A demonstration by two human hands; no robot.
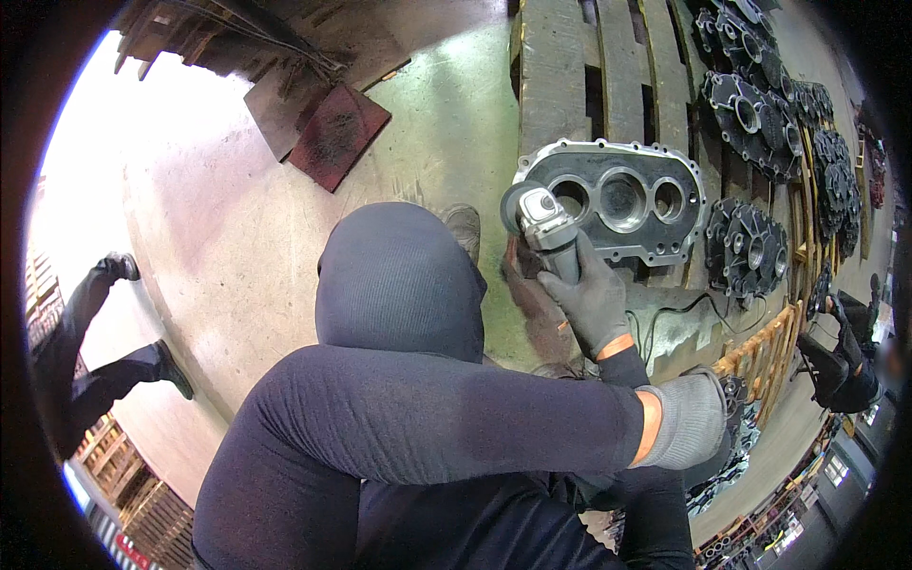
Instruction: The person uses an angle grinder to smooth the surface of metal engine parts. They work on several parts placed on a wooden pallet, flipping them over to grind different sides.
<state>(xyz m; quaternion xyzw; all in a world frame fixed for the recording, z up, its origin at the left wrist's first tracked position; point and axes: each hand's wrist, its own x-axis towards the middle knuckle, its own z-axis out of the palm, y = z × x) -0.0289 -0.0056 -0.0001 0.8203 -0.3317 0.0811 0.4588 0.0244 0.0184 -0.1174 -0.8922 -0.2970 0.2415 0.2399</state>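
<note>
Gripping angle grinder (544, 226) — right hand (594, 299), disc edge hidden behind housing (616, 200), left hand (692, 420) grip unclear

Head view: the right hand (594, 299), in a dark glove, grips an angle grinder (546, 228) whose disc meets the left edge of a grey gear housing (617, 199) lying on a wooden pallet (608, 66). The left hand (689, 418), in a grey glove, crosses below it. More dark housings (760, 123) lie to the right; another person's legs (95, 351) show at left.
</note>
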